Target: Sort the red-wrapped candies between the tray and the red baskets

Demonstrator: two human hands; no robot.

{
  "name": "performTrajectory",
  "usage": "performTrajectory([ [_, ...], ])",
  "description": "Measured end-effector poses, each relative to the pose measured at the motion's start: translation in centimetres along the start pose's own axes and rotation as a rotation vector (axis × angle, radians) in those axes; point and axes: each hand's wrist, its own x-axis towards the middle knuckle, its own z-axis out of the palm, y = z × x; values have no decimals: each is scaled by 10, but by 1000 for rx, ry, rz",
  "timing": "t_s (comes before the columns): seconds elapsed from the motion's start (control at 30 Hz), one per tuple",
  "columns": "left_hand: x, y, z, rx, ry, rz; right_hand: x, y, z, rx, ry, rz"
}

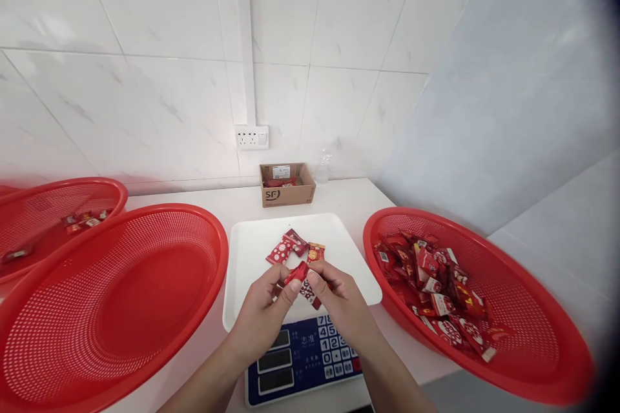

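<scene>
Between the fingertips of my left hand (264, 310) and my right hand (343, 300) is a small red candy packet (296, 273), pinched from both sides. Both hands hover over the white pan (247, 255) of a weighing scale. On the pan lie a few more wrapped packets: a red spotted packet (279, 251), a dark red packet (297, 242) and an orange-yellow packet (316, 251). A red-and-white packet (310, 293) shows just under my fingers, partly hidden by them; whether I hold it too, I cannot tell. The scale's blue keypad panel (303, 361) shows below my wrists.
To the right stands a red basket (527, 284) with many wrapped packets inside. Another red basket (62, 310) is at the left, and behind it a red basket (104, 186) holds several packets. A cardboard box (290, 195) and a clear plastic bottle (322, 168) stand by the tiled wall.
</scene>
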Motion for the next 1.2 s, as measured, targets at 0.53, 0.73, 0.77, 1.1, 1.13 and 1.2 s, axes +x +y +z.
performTrajectory([
  [0.53, 1, -2, 2, -369, 31, -52, -2, -5, 1, -115, -15, -18],
  [0.73, 1, 0, 5, -334, 92, 13, -2, -5, -1, 25, -46, 83],
  [0.77, 0, 0, 6, -311, 89, 7, -2, -5, -3, 22, -34, 89],
  [1.1, 0, 4, 1, -22, -43, -23, -5, -12, -14, 28, -204, 99],
  [1.13, 0, 5, 2, -12, -33, -19, -6, -12, -13, 52, -223, 86],
  [1.2, -2, 5, 3, -9, 12, 3, -8, -11, -10, 88, -239, 52],
])
